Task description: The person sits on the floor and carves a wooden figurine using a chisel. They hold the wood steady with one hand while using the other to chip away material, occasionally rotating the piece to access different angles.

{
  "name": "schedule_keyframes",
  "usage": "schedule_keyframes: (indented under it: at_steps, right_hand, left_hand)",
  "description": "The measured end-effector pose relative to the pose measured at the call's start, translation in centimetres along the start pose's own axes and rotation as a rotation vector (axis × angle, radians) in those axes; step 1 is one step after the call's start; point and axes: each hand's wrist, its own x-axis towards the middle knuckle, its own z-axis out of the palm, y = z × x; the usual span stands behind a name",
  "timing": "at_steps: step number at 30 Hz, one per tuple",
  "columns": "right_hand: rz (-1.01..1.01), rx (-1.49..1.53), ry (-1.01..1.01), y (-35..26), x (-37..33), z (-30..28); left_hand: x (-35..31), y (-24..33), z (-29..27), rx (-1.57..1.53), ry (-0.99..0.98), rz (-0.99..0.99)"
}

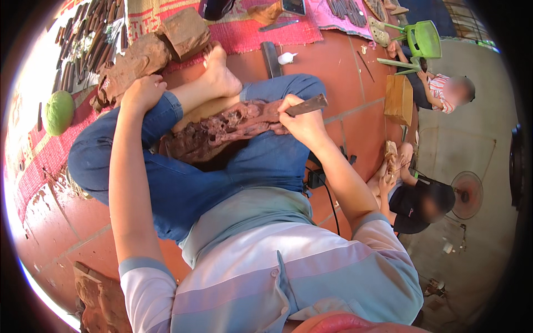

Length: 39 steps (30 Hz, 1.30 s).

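Observation:
Across my lap lies a reddish-brown carved wood piece [222, 126], its surface covered in knobbly relief. My right hand [302, 119] is closed around a flat, dark brown bar-like tool [308, 105] above the carving's right end. The tool's outer end points right; its other end is hidden by my fingers. My left hand [143, 94] rests by my left knee, away from the carving, its fingers loosely bent with nothing visible in them. Just beyond it stands a rough carved wood block [136, 64], with a squared wood block [185, 34] behind.
Many carving tools [91, 41] lie at far left, near a green round fruit [58, 113]. A dark bar [271, 59] and small white object [286, 58] lie ahead. Two people sit at right, near a green chair [423, 40], wooden block [398, 100] and fan [467, 195].

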Motion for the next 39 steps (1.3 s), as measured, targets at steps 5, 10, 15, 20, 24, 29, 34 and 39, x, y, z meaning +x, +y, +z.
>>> schedule_keyframes:
  at_steps: [5,10,15,20,24,29,34,39]
  right_hand:
    - [0.028,0.157,-0.048,0.6,1.0,-1.2]
    - [0.077,-0.038,-0.017,-1.3,0.1,-0.1]
    - [0.131,0.092,-0.049,-0.8,0.6,-1.2]
    - [0.088,-0.067,-0.018,-1.6,0.4,-0.1]
    - [0.189,0.001,-0.061,-1.0,1.1,-1.6]
    - [0.222,-0.176,-0.081,-2.9,0.7,-0.3]
    - [0.232,0.013,-0.103,-0.8,1.4,-1.8]
    - [0.139,-0.107,-0.072,-2.0,0.6,-0.4]
  left_hand:
    - [0.5,-0.9,0.5,-0.025,-0.001,0.015]
    - [0.7,-0.8,0.5,-0.023,-0.004,0.007]
    - [0.5,-0.7,0.8,-0.028,0.025,0.019]
    - [0.8,-1.3,1.1,-0.021,0.021,0.023]
    - [0.5,-0.8,0.8,-0.035,0.016,0.021]
    - [0.7,-0.9,0.9,-0.033,0.018,0.01]
    - [0.6,-0.8,0.8,-0.016,0.013,0.01]
    - [1.0,-1.4,1.1,-0.025,-0.001,0.013]
